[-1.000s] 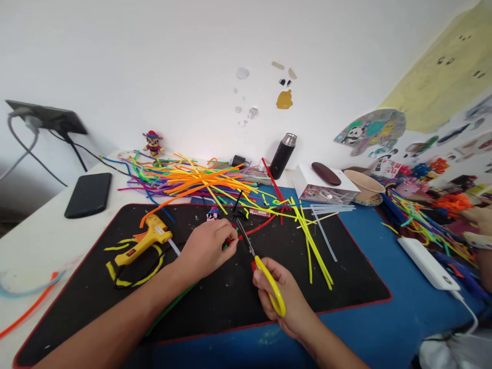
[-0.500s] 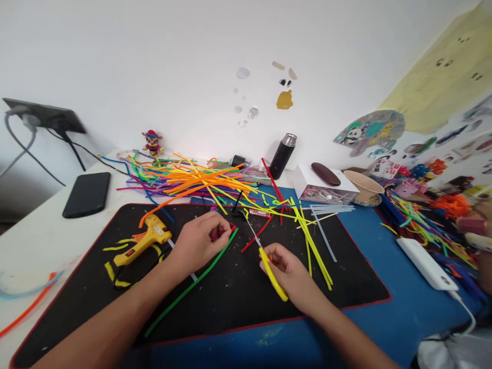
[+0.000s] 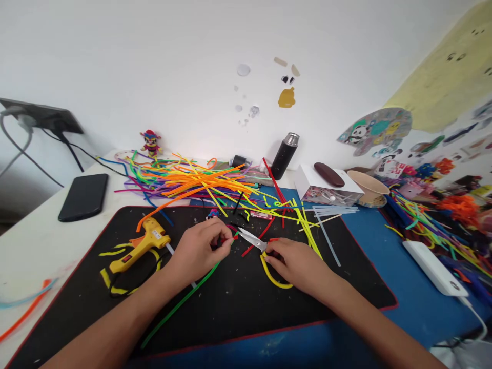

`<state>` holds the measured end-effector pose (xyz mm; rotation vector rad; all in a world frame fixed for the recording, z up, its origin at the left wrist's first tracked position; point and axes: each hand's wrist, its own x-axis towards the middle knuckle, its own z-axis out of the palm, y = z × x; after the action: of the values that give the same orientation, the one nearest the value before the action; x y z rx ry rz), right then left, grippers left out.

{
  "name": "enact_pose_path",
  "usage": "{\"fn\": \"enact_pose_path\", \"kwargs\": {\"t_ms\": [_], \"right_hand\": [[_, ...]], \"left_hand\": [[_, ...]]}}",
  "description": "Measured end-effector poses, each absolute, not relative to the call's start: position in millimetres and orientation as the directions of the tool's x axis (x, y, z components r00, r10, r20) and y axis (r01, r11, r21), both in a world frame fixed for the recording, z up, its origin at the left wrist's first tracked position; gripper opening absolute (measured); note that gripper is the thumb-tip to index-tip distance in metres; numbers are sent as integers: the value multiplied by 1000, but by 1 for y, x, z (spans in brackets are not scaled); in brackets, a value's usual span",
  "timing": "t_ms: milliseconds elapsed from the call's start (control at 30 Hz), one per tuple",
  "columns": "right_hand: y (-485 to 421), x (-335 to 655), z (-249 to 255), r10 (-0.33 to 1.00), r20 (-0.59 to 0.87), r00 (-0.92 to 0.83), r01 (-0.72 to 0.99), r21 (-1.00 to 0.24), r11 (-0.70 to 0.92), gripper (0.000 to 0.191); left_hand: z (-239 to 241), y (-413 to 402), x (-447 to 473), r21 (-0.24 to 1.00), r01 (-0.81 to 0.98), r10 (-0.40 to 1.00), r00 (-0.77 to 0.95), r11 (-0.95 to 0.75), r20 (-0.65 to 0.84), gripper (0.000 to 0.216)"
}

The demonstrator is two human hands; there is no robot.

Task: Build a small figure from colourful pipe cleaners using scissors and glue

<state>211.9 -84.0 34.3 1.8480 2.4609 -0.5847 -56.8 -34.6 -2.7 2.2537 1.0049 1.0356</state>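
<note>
My left hand (image 3: 205, 245) pinches the end of a long green pipe cleaner (image 3: 180, 302), which trails down toward the mat's front edge. A small red piece (image 3: 236, 237) shows at those fingertips; how it is joined to the green is unclear. Yellow-handled scissors (image 3: 252, 239) are in my right hand (image 3: 298, 264), their blades slightly parted and pointing left. The blade tips come close to the red piece; whether they touch it I cannot tell. Just behind my left hand, a small figure (image 3: 212, 213) is partly visible. Red pipe cleaners (image 3: 260, 238) lie behind the scissors.
A yellow glue gun (image 3: 142, 246) lies left on the black mat (image 3: 238, 302). Behind stretches a heap of colourful pipe cleaners (image 3: 196, 179). A black flask (image 3: 284, 156), a white box (image 3: 326, 184) and a white power strip (image 3: 434, 269) stand or lie right; a phone (image 3: 83, 197) lies left.
My right hand has turned the scissors, swinging the blades left and down toward my left fingertips, with the fingers now around the handles. My left hand stays pinched in nearly the same place.
</note>
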Motion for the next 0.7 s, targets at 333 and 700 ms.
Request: {"fn": "enact_pose_path", "kwargs": {"t_ms": [333, 700], "right_hand": [[-79, 201, 44, 941, -65, -333, 804, -540, 247, 19], [-52, 154, 18, 916, -236, -325, 323, -938, -127, 23]], "left_hand": [[-6, -38, -52, 538, 447, 698, 492, -715, 520, 12], [-7, -36, -55, 451, 481, 659, 510, -752, 553, 7]]}}
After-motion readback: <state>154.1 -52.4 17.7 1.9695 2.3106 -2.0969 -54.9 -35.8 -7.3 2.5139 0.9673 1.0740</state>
